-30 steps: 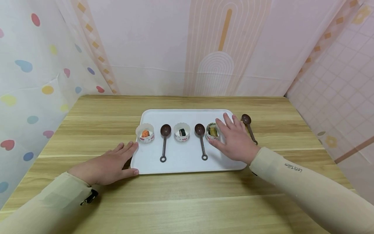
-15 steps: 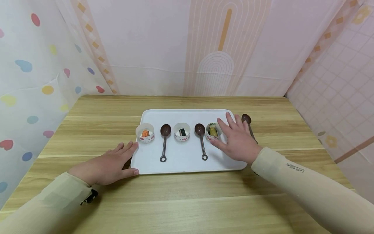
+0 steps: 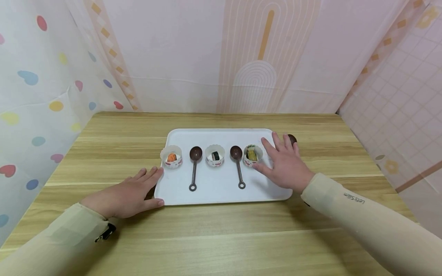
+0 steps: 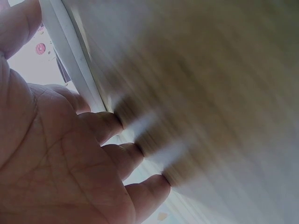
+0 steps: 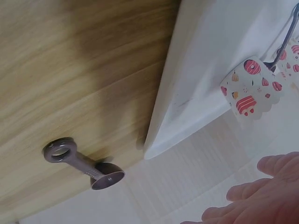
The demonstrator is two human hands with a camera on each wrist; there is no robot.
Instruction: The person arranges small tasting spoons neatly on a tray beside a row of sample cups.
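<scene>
A white tray [image 3: 215, 193] lies on the table, bearing three paper cups and two brown spoons. The left cup [image 3: 172, 164] holds an orange-topped sushi piece [image 3: 171, 157], the middle cup [image 3: 215, 163] a dark-wrapped roll [image 3: 215, 156], the right cup [image 3: 259, 150] a yellow-green piece [image 3: 252, 155]. My left hand [image 3: 126, 195] rests at the tray's left edge, fingers straight, fingertips on the table in the left wrist view. Spread above the tray's right end, my right hand [image 3: 286, 165] holds nothing; its thumb is close to the right cup. Behind it, a third brown spoon [image 5: 84, 163] lies on the table, mostly hidden in the head view.
The left spoon [image 3: 195, 154] and right spoon [image 3: 236, 153] lie between the cups, handles toward me. The wooden table [image 3: 221, 237] ends at a patterned curtain [image 3: 179, 57] behind, with more cloth at both sides.
My right hand has shifted to the right, uncovering more of the right cup and covering most of the spoon beside the tray. The left hand, tray and cups have stayed still.
</scene>
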